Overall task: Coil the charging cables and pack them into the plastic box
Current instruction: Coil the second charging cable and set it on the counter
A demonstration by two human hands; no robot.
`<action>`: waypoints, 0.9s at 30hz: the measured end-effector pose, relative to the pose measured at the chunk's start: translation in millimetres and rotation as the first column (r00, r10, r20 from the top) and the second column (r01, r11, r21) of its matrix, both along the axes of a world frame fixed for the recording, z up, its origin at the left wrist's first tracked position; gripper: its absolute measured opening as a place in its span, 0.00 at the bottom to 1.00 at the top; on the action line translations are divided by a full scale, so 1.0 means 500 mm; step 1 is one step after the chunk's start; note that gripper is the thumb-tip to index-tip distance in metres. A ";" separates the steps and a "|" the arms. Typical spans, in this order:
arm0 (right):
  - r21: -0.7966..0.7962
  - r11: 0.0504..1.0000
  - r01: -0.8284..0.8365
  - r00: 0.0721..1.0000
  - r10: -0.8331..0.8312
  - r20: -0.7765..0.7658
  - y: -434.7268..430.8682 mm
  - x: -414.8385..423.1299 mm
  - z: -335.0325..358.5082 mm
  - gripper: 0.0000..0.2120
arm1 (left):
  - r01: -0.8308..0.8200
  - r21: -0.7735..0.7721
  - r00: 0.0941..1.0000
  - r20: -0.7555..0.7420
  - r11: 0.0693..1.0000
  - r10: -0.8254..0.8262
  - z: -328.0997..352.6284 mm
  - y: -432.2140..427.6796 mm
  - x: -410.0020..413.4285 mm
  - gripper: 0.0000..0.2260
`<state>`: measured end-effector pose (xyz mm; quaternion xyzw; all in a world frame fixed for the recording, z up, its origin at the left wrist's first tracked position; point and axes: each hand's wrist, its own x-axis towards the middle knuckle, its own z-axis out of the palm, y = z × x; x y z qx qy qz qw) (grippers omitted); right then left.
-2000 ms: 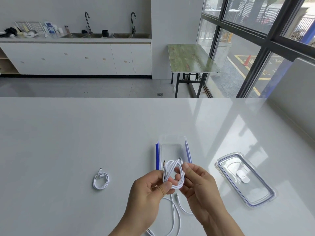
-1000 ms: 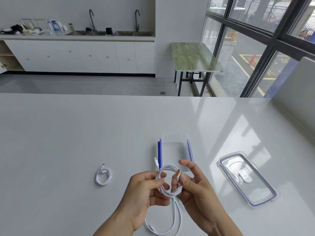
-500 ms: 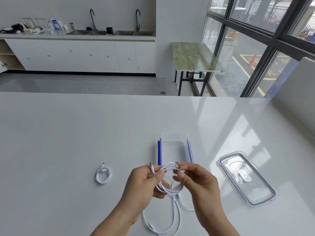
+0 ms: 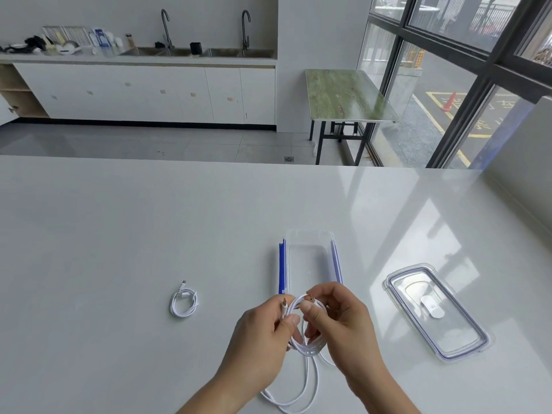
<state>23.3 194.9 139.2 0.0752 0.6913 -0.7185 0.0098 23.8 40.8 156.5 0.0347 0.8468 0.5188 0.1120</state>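
White, smooth and thin, a charging cable is held in loose round loops over the glossy pale desk. Its uncoiled length is trailed in long curves across the desk toward the near edge. A rectangular, open-topped box of clear plastic with blue side clips is seen just behind the hands, its near end hidden by the fingers. Its flat, clear, blue-rimmed lid is laid on the desk well to the right. A second white cable, wound into a small oval, is laid to the left, well apart from the box. The loops are gripped by the curled left hand, with one plug end jutting above its thumb. The other plug is pinched between thumb and forefinger of the right hand, whose remaining fingers are curled beside the coil.
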 end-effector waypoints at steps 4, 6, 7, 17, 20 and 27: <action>0.001 0.993 -0.121 0.992 0.121 0.032 0.007 -0.006 0.012 0.06 | -0.126 0.243 0.980 0.181 0.962 0.082 0.011 -0.005 -0.007 0.09; -0.026 0.986 -0.167 0.985 0.168 0.039 0.010 -0.005 0.017 0.06 | -0.199 0.344 0.960 0.258 0.917 0.112 0.014 -0.008 -0.009 0.07; -0.041 0.982 -0.183 0.982 0.185 0.041 0.011 -0.004 0.018 0.06 | -0.216 0.370 0.954 0.275 0.904 0.116 0.013 -0.010 -0.010 0.07; -0.113 0.993 -0.039 0.997 0.047 0.061 0.007 0.008 0.004 0.05 | -0.356 0.544 0.917 0.359 0.760 0.173 0.004 -0.014 0.000 0.08; -0.102 0.995 0.009 0.996 0.000 0.088 0.007 0.011 -0.002 0.06 | -0.382 0.531 0.916 0.323 0.756 0.236 -0.009 -0.013 0.010 0.11; -0.057 0.997 0.047 0.993 -0.040 0.113 0.006 0.011 -0.006 0.06 | -0.290 0.465 0.957 0.155 0.836 0.246 -0.010 0.001 0.023 0.09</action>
